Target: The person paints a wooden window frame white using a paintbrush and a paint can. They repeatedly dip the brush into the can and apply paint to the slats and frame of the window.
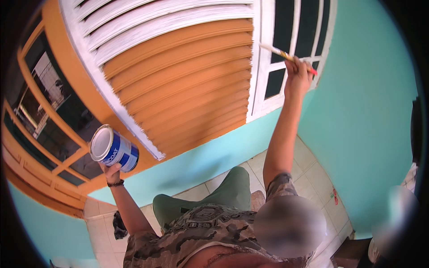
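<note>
The left hand (111,173) grips a can (121,152) at left; the right hand (298,79) grips a brush (282,53) near the white frame (256,76).

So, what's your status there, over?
Left hand holds blue-white cylindrical can. Right hand grips slender red-ended paintbrush. Slatted panel: white above, orange below. No obstruction visible.

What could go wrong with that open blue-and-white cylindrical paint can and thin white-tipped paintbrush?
The paint can, held by the left hand alone, might slip and spill on the pale floor tiles. The paintbrush in the right hand could smear the dark glass panes in the white window frame.
</note>
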Motion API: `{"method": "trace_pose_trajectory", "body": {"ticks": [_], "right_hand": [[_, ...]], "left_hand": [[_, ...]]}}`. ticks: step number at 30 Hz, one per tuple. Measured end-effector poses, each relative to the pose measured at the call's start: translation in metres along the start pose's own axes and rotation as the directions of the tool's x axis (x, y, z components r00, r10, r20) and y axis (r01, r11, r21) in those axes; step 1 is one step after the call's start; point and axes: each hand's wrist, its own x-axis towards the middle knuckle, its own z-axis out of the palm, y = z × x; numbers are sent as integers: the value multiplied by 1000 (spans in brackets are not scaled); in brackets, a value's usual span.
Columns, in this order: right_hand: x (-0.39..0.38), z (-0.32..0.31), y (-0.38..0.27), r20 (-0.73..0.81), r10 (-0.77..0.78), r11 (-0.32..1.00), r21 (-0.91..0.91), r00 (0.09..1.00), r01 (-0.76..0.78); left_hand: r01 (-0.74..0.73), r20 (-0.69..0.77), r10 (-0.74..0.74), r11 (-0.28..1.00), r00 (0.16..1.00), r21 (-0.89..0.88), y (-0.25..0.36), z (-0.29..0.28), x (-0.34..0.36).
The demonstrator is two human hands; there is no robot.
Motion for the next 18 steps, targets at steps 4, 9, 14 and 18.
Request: {"method": "trace_pose_trajectory", "body": {"ticks": [4,9,14,18], "right_hand": [[-87,-64,9,18,286,954,88,958,-286],[-194,-89,9,26,661,750,-22,750,-661],[-253,-93,3,-37,822,566,-64,569,-822],[-267,-84,7,17,876,481,-120,482,-869]], "left_hand": [[10,3,-9,993,1000,-118,0,19,-37],[62,-23,-61,998,998,25,24,61,-92],[254,-7,-254,967,967,24,32,77,-146],[289,-32,-288,957,957,19,40,83,-164]]}}
